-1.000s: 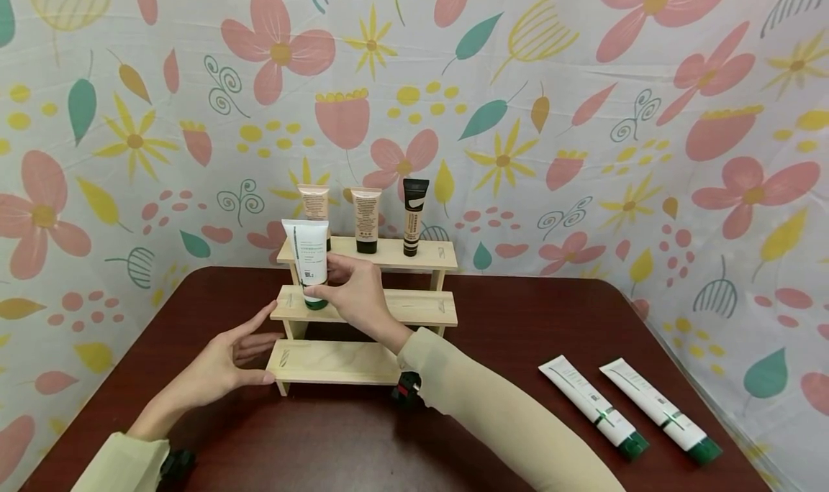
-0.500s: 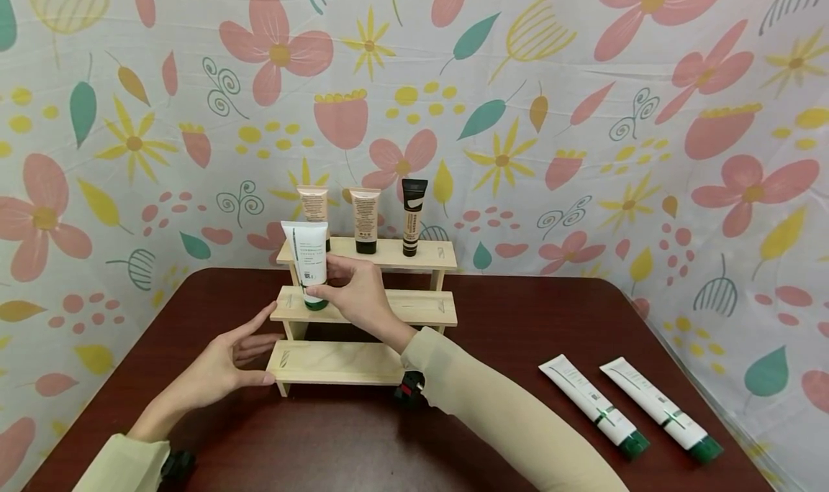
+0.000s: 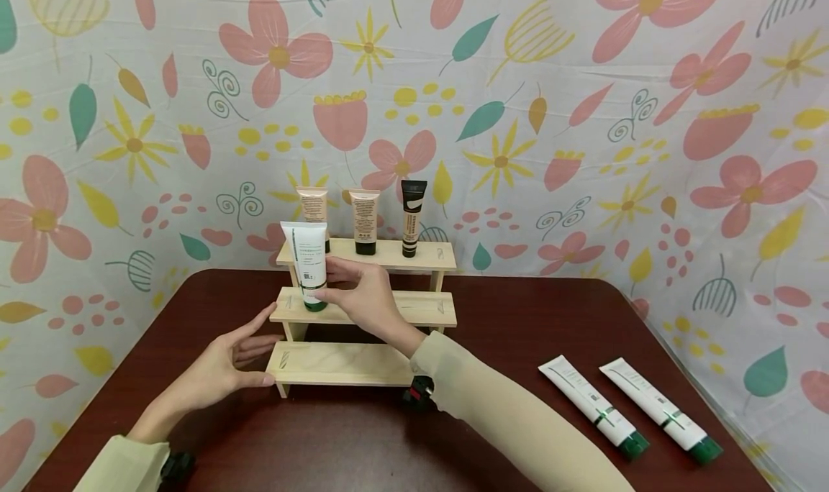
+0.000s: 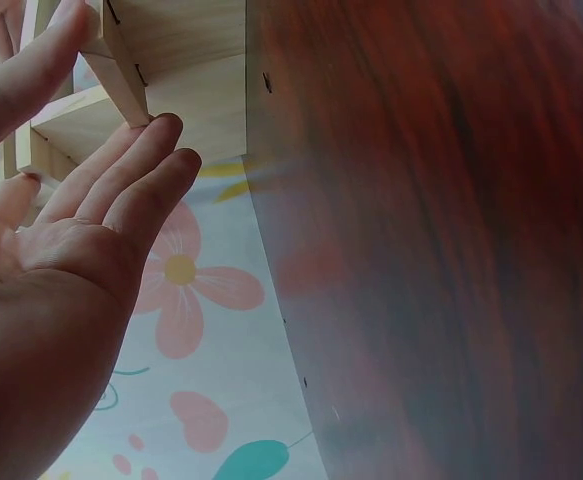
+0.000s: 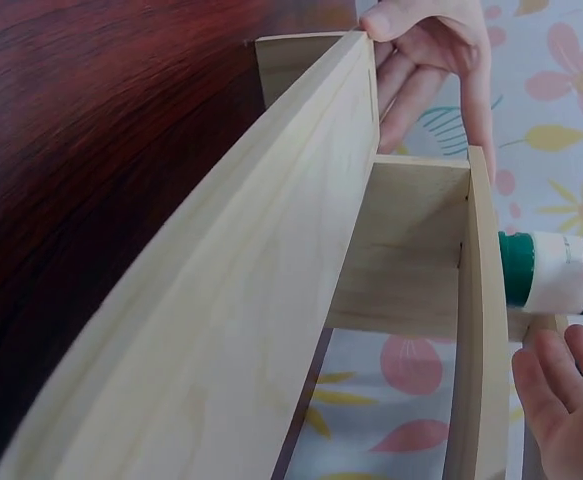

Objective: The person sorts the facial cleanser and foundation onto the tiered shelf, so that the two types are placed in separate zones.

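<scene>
Clock directions are taken from the centre of the wooden rack (image 3: 343, 362), as it is seen by the head camera. The white tube (image 3: 311, 251) is found at ten o'clock, upright with its green cap (image 3: 315, 306) down at the left end of the middle tier. This tube is held by the right hand (image 3: 369, 298): the thumb is laid over its front near the cap, and the fingers are bent around its right side. How firmly it is pinched cannot be told.

By the left hand (image 3: 223, 362), between eight and nine o'clock, nothing is gripped; its fingers are quite straight and widely spread, and the rack's left end is touched by them.

On the top tier, two peach tubes (image 3: 365, 219) are placed at eleven and twelve o'clock, and a black-topped tube (image 3: 412, 219) at one. Between three and four o'clock, two lying tubes (image 3: 586, 398) are seen on the dark table (image 3: 518, 326), well apart from the rack.
</scene>
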A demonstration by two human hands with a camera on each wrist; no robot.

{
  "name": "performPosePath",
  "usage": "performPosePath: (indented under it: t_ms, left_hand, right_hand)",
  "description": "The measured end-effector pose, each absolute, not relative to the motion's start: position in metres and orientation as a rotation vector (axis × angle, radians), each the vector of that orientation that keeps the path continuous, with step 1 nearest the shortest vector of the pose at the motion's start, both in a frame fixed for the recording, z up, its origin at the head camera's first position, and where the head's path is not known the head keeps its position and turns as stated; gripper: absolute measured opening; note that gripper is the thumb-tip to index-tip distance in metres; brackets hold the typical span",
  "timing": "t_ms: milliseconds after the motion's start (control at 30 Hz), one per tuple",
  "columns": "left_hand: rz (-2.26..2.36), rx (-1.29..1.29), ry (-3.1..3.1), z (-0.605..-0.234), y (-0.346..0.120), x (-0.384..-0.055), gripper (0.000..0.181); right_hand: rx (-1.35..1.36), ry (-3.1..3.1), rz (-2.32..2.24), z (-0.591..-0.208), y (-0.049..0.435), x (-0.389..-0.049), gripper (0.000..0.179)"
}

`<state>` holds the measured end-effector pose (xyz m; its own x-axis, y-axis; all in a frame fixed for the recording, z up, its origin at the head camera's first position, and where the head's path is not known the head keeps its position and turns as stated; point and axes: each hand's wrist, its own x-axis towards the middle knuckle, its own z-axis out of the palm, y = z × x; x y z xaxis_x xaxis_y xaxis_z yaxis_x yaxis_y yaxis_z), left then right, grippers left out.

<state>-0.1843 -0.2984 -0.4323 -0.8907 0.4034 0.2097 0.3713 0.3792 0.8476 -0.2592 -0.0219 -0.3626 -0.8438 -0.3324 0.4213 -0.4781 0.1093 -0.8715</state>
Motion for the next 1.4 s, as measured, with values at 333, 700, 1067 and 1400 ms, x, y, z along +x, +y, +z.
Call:
performPosePath:
  t_ms: [333,700,1067,1400]
  left_hand:
    - [1.562,0.697,2.598,-0.432,-0.298,-0.182,0.111]
    - [1.571,0.703,2.590,-0.435,-0.298,-0.182,0.112]
    - [1.559,0.693,2.597,-0.433,-0.297,-0.180,0.111]
    - [1.572,0.697,2.576,-0.433,-0.297,-0.183,0.111]
  right_hand:
    - [0.874,-2.268,1.752,-0.368,0.011,-0.247,0.048]
    - [0.924,-2.297,1.753,-0.367,0.063,-0.231,0.042]
    - [0.888,-2.304,1.658,-0.368,0.128,-0.213,0.045]
    - [0.790,-2.428,1.568,-0.378,0.182,-0.199,0.048]
